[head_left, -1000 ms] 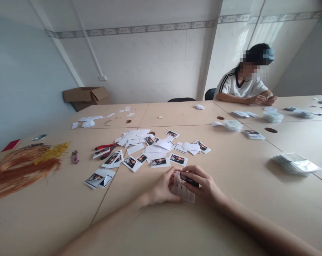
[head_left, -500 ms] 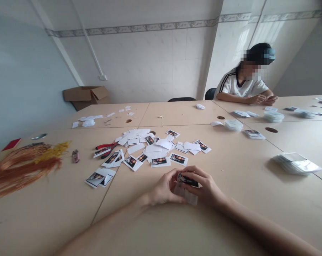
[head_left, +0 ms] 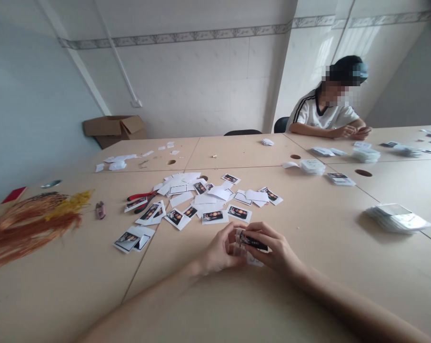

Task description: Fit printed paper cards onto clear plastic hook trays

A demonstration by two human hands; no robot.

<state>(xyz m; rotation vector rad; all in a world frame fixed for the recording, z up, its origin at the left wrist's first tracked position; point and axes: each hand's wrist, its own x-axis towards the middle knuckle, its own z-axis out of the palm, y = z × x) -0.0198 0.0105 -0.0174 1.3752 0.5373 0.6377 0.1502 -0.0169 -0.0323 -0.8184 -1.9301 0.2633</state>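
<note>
**Clear film's lower end has risen since the last frame; black card barely shifted**

Head view: clear film (head_left: 240, 250) and black printed card (head_left: 255, 241) are between my hands, just above the near tabletop (head_left: 215, 305). Left hand (head_left: 217, 250) curls round the film's side, thumb and fingers closing on it; right hand (head_left: 277, 247) pinches the card. Fingertip contact partly hidden.

Handling guess: both light; film floppy, slick, easily creased; card stiffer. Best held by the edges.

Cardboard box (head_left: 106, 127) beyond the table: flaps open, can't see contents. Loose printed cards (head_left: 215, 216) lie ahead of my hands.
</note>
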